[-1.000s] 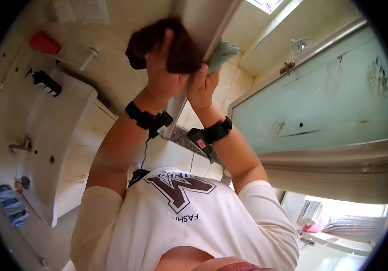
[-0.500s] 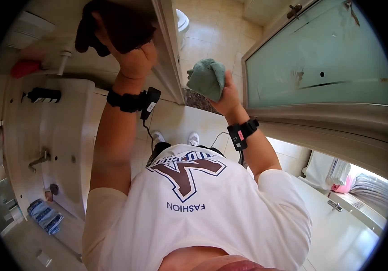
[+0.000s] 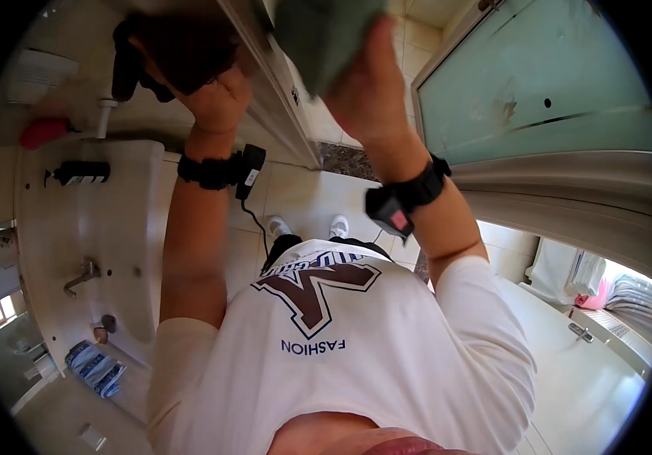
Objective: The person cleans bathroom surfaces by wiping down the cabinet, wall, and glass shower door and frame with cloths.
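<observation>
A dark brown cloth (image 3: 182,49) is in my left hand (image 3: 216,98), against or close to the pale surface left of the door edge (image 3: 269,87); its fingers are partly covered by the cloth. On the other side of that edge, my right hand (image 3: 371,95) is raised and holds a folded green cloth (image 3: 322,38). The green cloth is blurred and cut off by the top of the view. Its thumb lies along the cloth's right side. Black bands with small boxes are on both wrists.
At left is a white washbasin (image 3: 133,220) with a faucet (image 3: 83,277), a black pump bottle (image 3: 79,173) and a blue patterned cloth (image 3: 97,369). A frosted glass panel (image 3: 538,91) stands at right, above a metal frame. A white door (image 3: 568,379) is at lower right.
My hands were close together at the edge and have parted. The left moved left with the brown cloth; the right moved away, then rose with the green cloth. The view has shifted.
</observation>
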Motion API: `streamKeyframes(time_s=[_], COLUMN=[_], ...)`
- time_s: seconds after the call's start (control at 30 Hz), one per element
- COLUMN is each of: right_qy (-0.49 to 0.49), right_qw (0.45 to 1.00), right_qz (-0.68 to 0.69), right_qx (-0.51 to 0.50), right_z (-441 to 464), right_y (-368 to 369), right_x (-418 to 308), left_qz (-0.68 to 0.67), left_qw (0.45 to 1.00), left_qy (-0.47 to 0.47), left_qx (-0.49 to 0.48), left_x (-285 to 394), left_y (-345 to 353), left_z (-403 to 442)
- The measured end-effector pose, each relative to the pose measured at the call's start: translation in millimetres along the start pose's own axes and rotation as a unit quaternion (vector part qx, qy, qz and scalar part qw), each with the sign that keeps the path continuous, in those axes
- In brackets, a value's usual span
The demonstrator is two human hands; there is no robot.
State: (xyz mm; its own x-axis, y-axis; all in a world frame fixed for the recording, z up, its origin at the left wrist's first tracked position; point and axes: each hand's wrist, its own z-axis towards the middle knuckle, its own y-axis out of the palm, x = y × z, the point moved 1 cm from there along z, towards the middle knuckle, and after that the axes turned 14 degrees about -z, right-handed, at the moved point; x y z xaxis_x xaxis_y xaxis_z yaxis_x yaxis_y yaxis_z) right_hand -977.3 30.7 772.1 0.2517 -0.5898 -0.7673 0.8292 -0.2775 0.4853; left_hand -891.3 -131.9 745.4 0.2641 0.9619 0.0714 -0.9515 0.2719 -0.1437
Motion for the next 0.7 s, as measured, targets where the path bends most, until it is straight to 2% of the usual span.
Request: streamKeyframes(time_s=[0.03, 0.07, 0.13, 0.2, 0.27, 0.37, 0.4, 0.5, 0.6, 0.67, 0.7], right_qy=[-0.099, -0.193, -0.381, -0.452, -0.316, -0.175, -0.118, -0.061, -0.116, -0.221, -0.221], right_qw=[0.984, 0.935, 0.808, 0.752, 0.79, 0.816, 0.82, 0.832, 0.848, 0.818, 0.818], right_qz=[-0.145, -0.286, -0.445, -0.456, -0.512, -0.543, -0.554, -0.546, -0.51, -0.527, -0.528], right_qx=[-0.04, -0.077, 0.068, 0.153, 0.117, 0.094, 0.085, 0.078, 0.085, 0.063, 0.062], right_z=[14, 29, 53, 47, 11, -43, -60, -76, -35, 2, 12], right_y=[2, 4, 53, 43, 16, -32, -45, -62, -28, -13, -9], right_x=[19, 39, 17, 47, 70, 135, 157, 177, 120, 82, 75], left_qz=[-0.002, -0.007, -0.016, -0.027, -0.037, -0.058, -0.044, -0.045, -0.031, -0.022, -0.017], left_qw=[1.0, 1.0, 1.0, 1.0, 0.999, 0.998, 0.998, 0.998, 0.998, 0.996, 0.995], left_qy=[0.001, 0.001, 0.002, 0.001, -0.003, -0.01, 0.032, 0.03, 0.021, 0.019, 0.017], left_qx=[0.0, -0.001, -0.004, -0.006, -0.012, -0.014, -0.01, -0.026, -0.058, -0.081, -0.092], left_x=[0, -1, -4, -7, -10, -10, -11, -13, -16, -19, -20], left_y=[1, 2, 4, 4, 3, 2, 1, -4, -6, -6, -7], left_z=[1, 0, -2, -6, -10, -16, -15, -22, -34, -42, -46])
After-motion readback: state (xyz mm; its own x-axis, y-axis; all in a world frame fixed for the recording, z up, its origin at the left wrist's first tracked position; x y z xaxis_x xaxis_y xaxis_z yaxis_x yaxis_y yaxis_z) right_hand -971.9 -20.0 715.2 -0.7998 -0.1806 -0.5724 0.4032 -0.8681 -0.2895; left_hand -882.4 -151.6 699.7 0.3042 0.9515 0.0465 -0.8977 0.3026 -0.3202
